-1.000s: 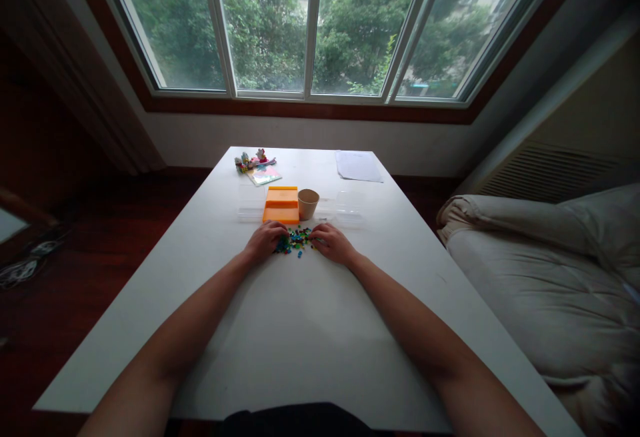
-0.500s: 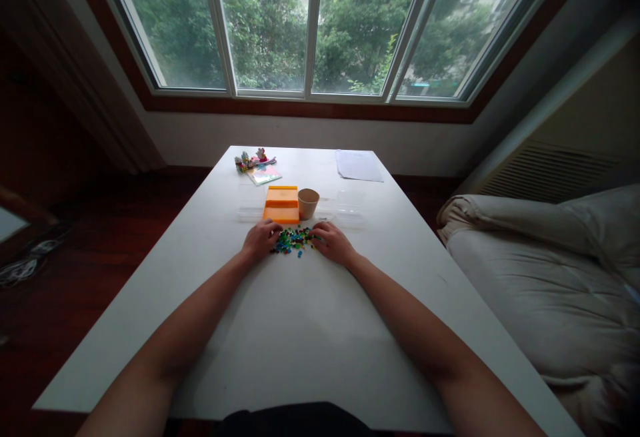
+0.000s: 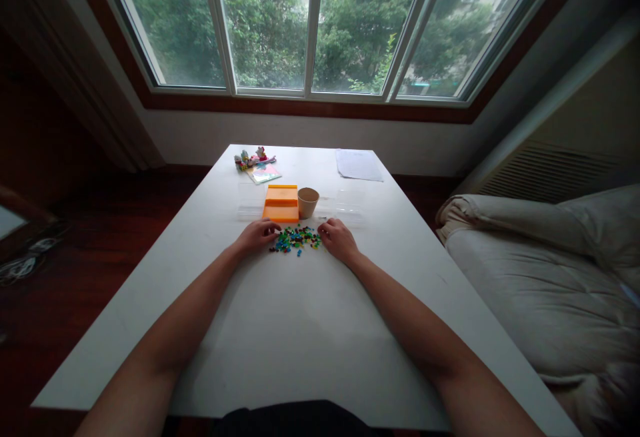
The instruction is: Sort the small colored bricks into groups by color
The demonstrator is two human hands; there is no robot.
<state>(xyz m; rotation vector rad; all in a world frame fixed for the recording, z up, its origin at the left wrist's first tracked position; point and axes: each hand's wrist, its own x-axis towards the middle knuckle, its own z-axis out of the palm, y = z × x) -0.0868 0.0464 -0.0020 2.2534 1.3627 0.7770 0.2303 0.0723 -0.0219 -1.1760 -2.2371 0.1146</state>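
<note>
A spread of tiny multicoloured beads or bricks (image 3: 296, 238), green, blue, yellow and dark, lies on the white table (image 3: 295, 330); the exact kind is too small to make out. At its left edge is my left hand (image 3: 257, 234), open, fingers loosely bent and reaching over the nearest pieces. My right hand (image 3: 339, 238) rests at the right edge, its fingers curved but apart, with nothing visible in them. Just behind the pile sit an orange tray (image 3: 281, 213) with a raised ridge and a brown paper cup (image 3: 309, 202).
Clear plastic cases (image 3: 349, 206) lie right of the cup, with another clear case (image 3: 250, 212) left of the tray. Small toy figures (image 3: 245, 160) and a shiny packet (image 3: 265, 173) are at the far left, paper sheets (image 3: 357, 164) at the far right. A cushioned sofa (image 3: 540, 277) stands to the right.
Both hands have drawn slightly outward, the left to the left and the right to the right. More of the small pieces now show between them.
</note>
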